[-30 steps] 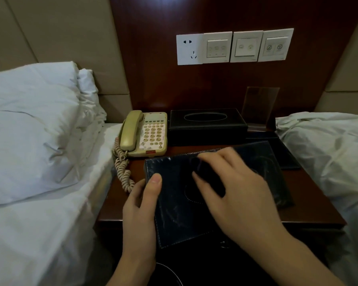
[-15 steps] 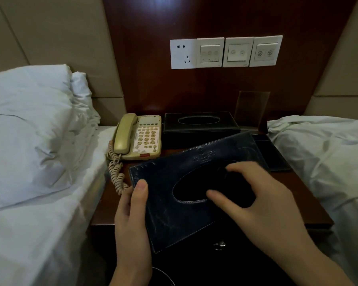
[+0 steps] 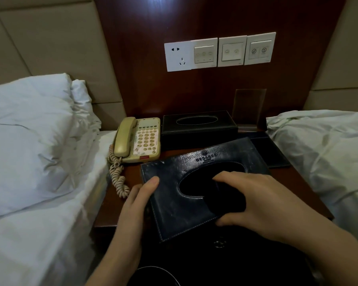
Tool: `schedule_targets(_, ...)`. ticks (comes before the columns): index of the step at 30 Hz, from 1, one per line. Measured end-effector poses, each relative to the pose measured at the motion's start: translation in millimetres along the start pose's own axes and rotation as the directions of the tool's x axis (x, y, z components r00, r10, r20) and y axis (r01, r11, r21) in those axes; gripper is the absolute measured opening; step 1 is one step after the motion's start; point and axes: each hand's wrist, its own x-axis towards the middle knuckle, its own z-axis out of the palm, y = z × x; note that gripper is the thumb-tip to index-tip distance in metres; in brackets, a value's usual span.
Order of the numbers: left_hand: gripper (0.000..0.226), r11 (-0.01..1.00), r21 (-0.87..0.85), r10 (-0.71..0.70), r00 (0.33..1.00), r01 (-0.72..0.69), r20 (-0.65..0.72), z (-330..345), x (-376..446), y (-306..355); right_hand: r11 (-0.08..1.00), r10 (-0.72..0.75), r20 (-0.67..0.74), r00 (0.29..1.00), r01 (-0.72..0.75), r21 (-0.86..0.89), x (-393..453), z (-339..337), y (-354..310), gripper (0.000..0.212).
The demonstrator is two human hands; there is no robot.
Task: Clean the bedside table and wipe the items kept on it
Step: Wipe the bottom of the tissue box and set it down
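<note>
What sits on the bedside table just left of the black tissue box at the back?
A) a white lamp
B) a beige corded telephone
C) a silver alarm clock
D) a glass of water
B: the beige corded telephone, its coiled cord hanging at the table's left edge, stands right beside the black leather tissue box at the back of the dark wooden bedside table.

A dark blue leather tissue-box cover (image 3: 174,203), scuffed, stitched along its edges, with an oval opening and an embossed crest, lies tilted over the front edge of the dark wooden bedside table (image 3: 298,182). A dark cloth (image 3: 225,199) sits on the oval.
</note>
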Motion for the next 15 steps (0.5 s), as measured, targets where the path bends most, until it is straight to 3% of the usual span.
schedule_targets(4, 0.081, 0.948, 0.287, 0.108, 0.987, -0.137, 0.116, -13, 8, 32, 0.997, -0.052, 0.045, 0.998, 0.054, -0.045, -5, -4, 1, 0.070)
schedule_targets(6, 0.087, 0.823, 0.519, 0.134, 0.967, -0.231, 0.217, -9, 11, 52, 0.992, -0.078, 0.103, 0.992, 0.087, -0.091, -6, -2, -2, 0.071)
schedule_targets(8, 0.081, 0.631, 0.733, 0.018, 0.950, -0.253, 0.312, 2, 20, 70, 0.987, -0.106, 0.148, 0.983, 0.123, -0.106, -4, 2, -5, 0.070)
schedule_targets(10, 0.073, 0.500, 0.844, -0.203, 0.922, -0.192, 0.330, 18, 30, 78, 0.979, -0.148, 0.172, 0.974, 0.169, -0.113, -1, 6, -9, 0.068)
schedule_targets(12, 0.066, 0.455, 0.876, -0.342, 0.877, -0.161, 0.339, 33, 40, 76, 0.971, -0.189, 0.172, 0.967, 0.210, -0.115, 1, 8, -13, 0.066)
schedule_targets(15, 0.047, 0.475, 0.867, -0.382, 0.852, -0.151, 0.358, 42, 48, 69, 0.967, -0.204, 0.153, 0.967, 0.223, -0.125, 0, 11, -13, 0.066)
